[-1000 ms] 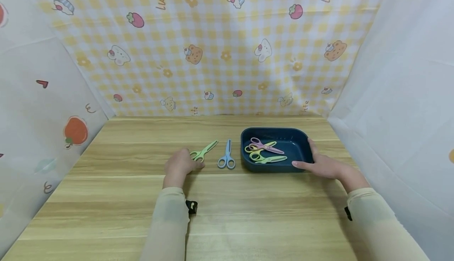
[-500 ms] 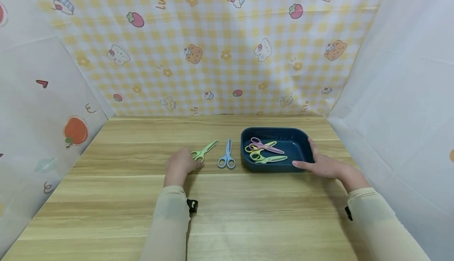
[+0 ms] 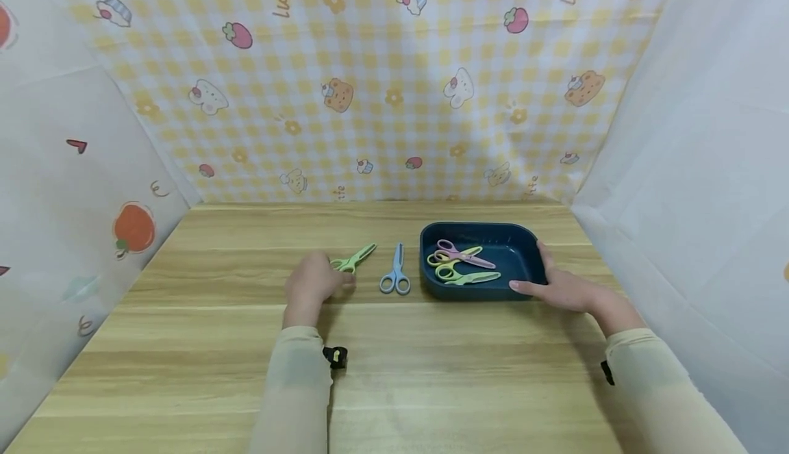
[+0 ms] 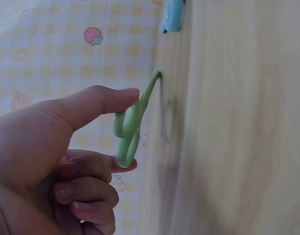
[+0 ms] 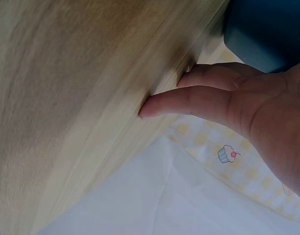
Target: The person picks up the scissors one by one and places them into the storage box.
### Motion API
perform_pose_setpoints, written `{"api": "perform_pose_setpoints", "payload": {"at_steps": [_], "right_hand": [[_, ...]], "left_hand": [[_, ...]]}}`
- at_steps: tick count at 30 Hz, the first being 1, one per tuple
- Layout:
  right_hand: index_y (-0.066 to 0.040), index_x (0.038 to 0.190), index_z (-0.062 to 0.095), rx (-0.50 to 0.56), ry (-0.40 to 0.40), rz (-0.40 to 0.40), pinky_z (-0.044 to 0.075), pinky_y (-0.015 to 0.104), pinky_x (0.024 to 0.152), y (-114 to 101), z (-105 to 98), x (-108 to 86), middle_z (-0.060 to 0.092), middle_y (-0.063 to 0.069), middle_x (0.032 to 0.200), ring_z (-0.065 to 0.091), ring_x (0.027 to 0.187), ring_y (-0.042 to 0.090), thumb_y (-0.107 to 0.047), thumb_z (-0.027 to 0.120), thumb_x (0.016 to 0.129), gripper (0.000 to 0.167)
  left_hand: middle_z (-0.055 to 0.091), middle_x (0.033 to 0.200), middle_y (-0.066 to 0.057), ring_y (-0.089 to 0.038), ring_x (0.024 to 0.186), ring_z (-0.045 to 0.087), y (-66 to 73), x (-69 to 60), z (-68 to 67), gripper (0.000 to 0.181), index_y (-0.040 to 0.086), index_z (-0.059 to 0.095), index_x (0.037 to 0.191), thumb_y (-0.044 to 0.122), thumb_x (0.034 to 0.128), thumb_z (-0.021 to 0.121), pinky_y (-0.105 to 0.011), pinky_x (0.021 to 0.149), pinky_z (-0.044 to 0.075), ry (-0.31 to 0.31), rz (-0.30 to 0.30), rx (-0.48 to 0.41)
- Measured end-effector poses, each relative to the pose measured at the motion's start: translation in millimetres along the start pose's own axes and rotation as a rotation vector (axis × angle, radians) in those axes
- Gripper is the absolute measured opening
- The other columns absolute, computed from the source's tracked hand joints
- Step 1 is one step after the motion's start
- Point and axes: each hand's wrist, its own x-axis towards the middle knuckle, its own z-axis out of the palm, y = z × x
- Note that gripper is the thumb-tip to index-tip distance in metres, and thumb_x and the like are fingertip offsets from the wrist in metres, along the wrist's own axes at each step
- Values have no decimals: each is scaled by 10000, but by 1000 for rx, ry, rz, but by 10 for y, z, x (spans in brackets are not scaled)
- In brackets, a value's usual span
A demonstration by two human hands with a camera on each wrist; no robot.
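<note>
My left hand [image 3: 312, 279] pinches a pair of light green scissors [image 4: 132, 120] by its handle loops, between thumb and index finger. In the left wrist view the handles are raised off the table, with the blade tip slanting down towards the wood. Blue scissors [image 3: 395, 272] lie just to the right, blades pointing away. My right hand [image 3: 564, 288] rests against the right end of a dark blue box [image 3: 474, 292], thumb at its front rim. In the right wrist view two straight fingertips touch the tabletop beside the box.
Inside the box are pink scissors [image 3: 474, 259], yellow scissors [image 3: 445, 259] and another green pair [image 3: 477, 277], overlapping at the left side. The wooden table [image 3: 444, 372] meets a checked cloth backdrop [image 3: 394, 132], with white cloth [image 3: 696, 214] along the right.
My left hand has lifted the handles of the green scissors slightly and drawn them a little to the left. The right hand and the box stay put.
</note>
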Motion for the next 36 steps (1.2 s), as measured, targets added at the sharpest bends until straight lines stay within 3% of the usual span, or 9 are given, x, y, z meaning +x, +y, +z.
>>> {"api": "perform_pose_setpoints", "payload": {"at_steps": [4, 8, 14, 18, 25, 30, 36], "right_hand": [[-94, 1601, -367, 4, 2, 0, 338, 740, 1176, 6, -9, 10, 189, 479, 1634, 372, 1476, 634, -784, 515, 975, 1283], [-90, 1605, -360, 6, 3, -3, 334, 741, 1178, 8, -12, 23, 171, 478, 1640, 361, 1480, 639, -785, 518, 973, 1286], [-80, 1614, -341, 5, 3, 0, 329, 741, 1182, 2, -11, 20, 152, 472, 1649, 340, 1492, 638, -788, 519, 971, 1286], [-72, 1621, -325, 9, 8, -3, 316, 745, 1189, -8, -8, 17, 139, 470, 1654, 318, 1501, 640, -784, 522, 971, 1283], [-72, 1620, -327, 15, 10, -2, 302, 748, 1195, -13, -2, 6, 124, 470, 1658, 293, 1509, 646, -783, 523, 972, 1283], [-73, 1617, -333, 19, 8, -5, 302, 743, 1199, -7, 5, 1, 134, 469, 1655, 292, 1512, 641, -782, 522, 972, 1285], [-68, 1618, -328, 21, 14, -6, 298, 747, 1199, -1, 1, -1, 126, 472, 1655, 283, 1512, 647, -781, 522, 973, 1283]], "left_hand": [[681, 920, -95, -204, 690, 557, 52, -45, -37, 534, 11, 714, 1169, 452, 884, 815, -328, 581, 416, 49, 8, -54], [735, 1133, -174, -218, 721, 595, 100, -90, -85, 753, -32, 587, 1460, 451, 914, 777, -308, 566, 432, 113, 15, -100], [746, 1177, -205, -224, 745, 601, 163, -140, -138, 741, -40, 616, 1432, 451, 904, 786, -296, 571, 428, 163, 62, -104], [753, 1230, -204, -255, 838, 645, 206, -156, -162, 768, -32, 620, 1435, 470, 881, 797, -321, 641, 479, 178, 91, -110], [737, 1295, -202, -301, 1015, 683, 337, -154, -191, 837, -8, 566, 1500, 497, 874, 796, -462, 877, 573, 123, 94, -190], [757, 1159, -145, -264, 947, 660, 441, -141, -186, 837, 38, 546, 1533, 497, 881, 800, -384, 772, 540, 94, 85, -208], [614, 745, -5, -165, 650, 540, 623, -135, -161, 818, 57, 559, 1526, 468, 868, 820, -306, 584, 456, 73, 124, -267]]}}
